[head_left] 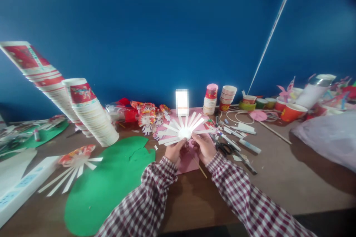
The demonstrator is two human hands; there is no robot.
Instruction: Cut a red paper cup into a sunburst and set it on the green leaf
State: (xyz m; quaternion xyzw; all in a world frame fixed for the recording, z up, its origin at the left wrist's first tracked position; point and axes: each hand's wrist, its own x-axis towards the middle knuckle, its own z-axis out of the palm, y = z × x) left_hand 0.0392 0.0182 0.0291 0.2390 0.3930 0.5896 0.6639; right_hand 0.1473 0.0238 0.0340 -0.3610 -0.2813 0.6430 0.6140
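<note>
A white paper cup (184, 133), cut into strips that fan out around its round base, is held up in the middle of the view. My left hand (175, 150) grips its lower left side, fingers closed. On the lower right side my right hand (204, 147) pinches it with thumb and fingers. Behind and below lies a sheet of pink paper (187, 164). A thin wooden stick (203, 170) shows near my right wrist; whether it touches the hand, I cannot tell.
Tall cup stacks (93, 114) lean at the left beside a green paper leaf (108, 185). Black scissors (224, 149), pens and a glue stick (250, 146) lie right of my hands. Paper figures (148, 118) sit at the back. A plastic bag (328, 137) bulges at far right.
</note>
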